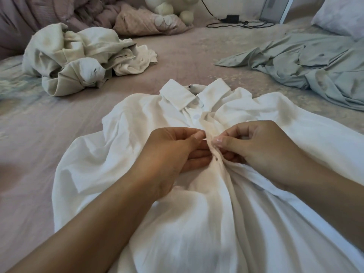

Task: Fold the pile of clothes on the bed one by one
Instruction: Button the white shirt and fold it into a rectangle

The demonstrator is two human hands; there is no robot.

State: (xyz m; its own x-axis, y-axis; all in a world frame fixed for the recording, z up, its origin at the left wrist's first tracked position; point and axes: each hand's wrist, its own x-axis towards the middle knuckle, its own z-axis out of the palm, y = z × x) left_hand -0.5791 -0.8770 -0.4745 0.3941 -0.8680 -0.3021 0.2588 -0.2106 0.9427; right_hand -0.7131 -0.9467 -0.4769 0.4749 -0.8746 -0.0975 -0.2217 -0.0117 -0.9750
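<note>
A white collared shirt (137, 154) lies front-up on the bed, collar pointing away from me. My left hand (173, 152) pinches the left edge of its button placket at mid-chest. My right hand (254, 148) pinches the opposite edge, thumb and forefinger pressed together on the cloth. The two hands almost touch over the placket, and the fabric bunches into folds below them. A crumpled pile of cream and white clothes (78, 58) sits at the far left. A grey-green garment (315, 64) lies spread out at the far right.
The pink bedsheet (35, 146) surrounds the shirt. At the back are a rumpled pink blanket (137, 20), a cream plush toy (171, 6), a black charger with cable (234, 19), and a pillow (340, 14) at the top right.
</note>
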